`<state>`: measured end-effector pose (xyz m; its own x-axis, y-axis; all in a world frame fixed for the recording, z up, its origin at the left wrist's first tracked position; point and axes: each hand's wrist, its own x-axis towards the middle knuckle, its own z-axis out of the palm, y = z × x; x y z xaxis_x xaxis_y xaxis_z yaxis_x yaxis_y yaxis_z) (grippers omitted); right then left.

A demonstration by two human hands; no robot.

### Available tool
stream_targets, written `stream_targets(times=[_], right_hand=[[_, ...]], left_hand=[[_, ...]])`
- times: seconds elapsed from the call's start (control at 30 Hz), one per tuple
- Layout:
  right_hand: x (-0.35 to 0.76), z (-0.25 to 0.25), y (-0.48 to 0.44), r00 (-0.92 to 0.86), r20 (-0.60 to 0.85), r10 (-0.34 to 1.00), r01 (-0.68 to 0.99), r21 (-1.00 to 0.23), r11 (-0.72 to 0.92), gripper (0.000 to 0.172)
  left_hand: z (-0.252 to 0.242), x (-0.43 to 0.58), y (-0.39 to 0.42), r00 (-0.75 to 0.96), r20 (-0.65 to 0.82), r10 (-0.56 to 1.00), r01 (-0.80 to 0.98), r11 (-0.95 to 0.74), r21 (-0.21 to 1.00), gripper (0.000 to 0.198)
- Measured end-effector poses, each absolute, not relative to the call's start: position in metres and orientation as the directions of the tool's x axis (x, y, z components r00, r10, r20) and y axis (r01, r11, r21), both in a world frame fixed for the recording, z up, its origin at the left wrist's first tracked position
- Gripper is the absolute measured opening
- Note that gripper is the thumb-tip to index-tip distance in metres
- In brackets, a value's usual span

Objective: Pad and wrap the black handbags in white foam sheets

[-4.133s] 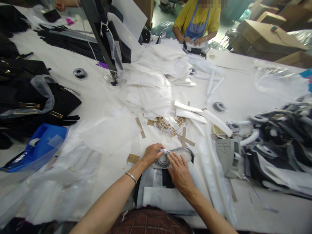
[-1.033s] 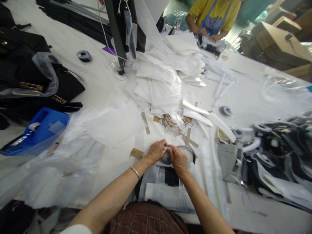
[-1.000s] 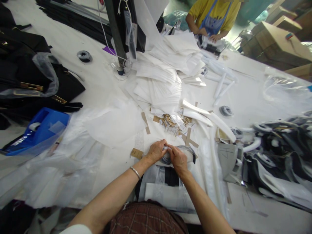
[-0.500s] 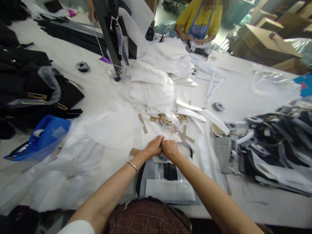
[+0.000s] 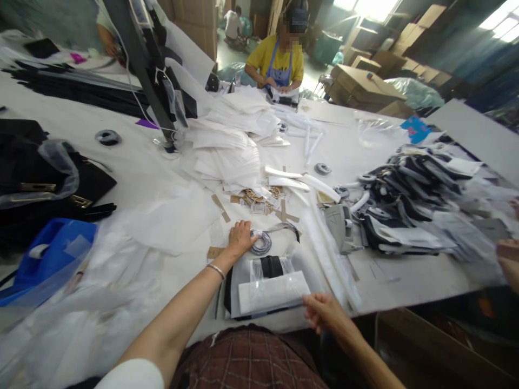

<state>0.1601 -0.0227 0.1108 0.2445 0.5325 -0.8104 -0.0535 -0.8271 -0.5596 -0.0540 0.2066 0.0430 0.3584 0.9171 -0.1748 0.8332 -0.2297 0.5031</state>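
My left hand (image 5: 242, 236) is closed at the left edge of a coiled grey strap (image 5: 263, 246), its thumb on the coil. The coil lies just above a dark bag (image 5: 227, 292) wrapped in clear plastic, lying flat before me. A black band (image 5: 271, 266) crosses the bag's upper middle, and a folded white sheet (image 5: 271, 294) covers its lower part. My right hand (image 5: 322, 312) is at the sheet's lower right corner with fingers curled together; whatever is between them is too small to make out. A dark strap end (image 5: 292, 228) curves right of the coil.
Stacked white sheets (image 5: 231, 154) and tags with strings (image 5: 263, 201) lie beyond my hands. Wrapped dark bags (image 5: 405, 194) are piled right; black bags (image 5: 44, 167) and a blue container (image 5: 52, 254) stand left. A metal post (image 5: 146, 75) rises behind. A co-worker (image 5: 278, 59) works across the table.
Both hands were together over the coil. My right hand has moved down and right to the sheet's corner, while my left stays at the coil. The view has tilted up and turned right.
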Motion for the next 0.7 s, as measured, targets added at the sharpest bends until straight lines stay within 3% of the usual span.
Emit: stream_targets(times=[0.07,0.13,0.2,0.27,0.47,0.6,0.7], right_hand=[[0.142,0.098,-0.059,0.124,-0.900,0.417,-0.249,-0.435,-0.865,0.046],[0.118,0.084,-0.069,0.060,-0.906,0.420,-0.469,-0.397,-0.789,0.063],[0.096,0.071,-0.059,0.078,-0.912,0.402,-0.658,-0.350,-0.666,0.083],[0.079,0.061,-0.041,0.135,-0.938,0.320,-0.768,-0.303,-0.564,0.090],[0.060,0.049,-0.008,0.305,-0.930,0.202,-0.833,-0.364,-0.416,0.056],[0.054,0.045,0.007,0.360,-0.884,0.300,-0.854,-0.441,-0.276,0.052],[0.060,0.046,0.015,0.401,-0.815,0.418,-0.838,-0.511,-0.193,0.058]], left_hand=[[0.045,-0.051,0.208,0.351,-0.196,0.916,0.862,-0.234,0.449,0.043],[0.046,-0.048,0.210,0.359,-0.217,0.908,0.882,-0.253,0.398,0.038],[0.047,-0.045,0.213,0.371,-0.234,0.899,0.895,-0.278,0.348,0.034],[0.049,-0.043,0.214,0.386,-0.247,0.889,0.902,-0.309,0.300,0.032],[0.065,-0.044,0.211,0.436,-0.242,0.867,0.895,-0.388,0.220,0.029],[0.079,-0.055,0.206,0.412,-0.214,0.886,0.906,-0.372,0.202,0.027],[0.092,-0.070,0.209,0.303,-0.224,0.926,0.944,-0.260,0.204,0.025]])
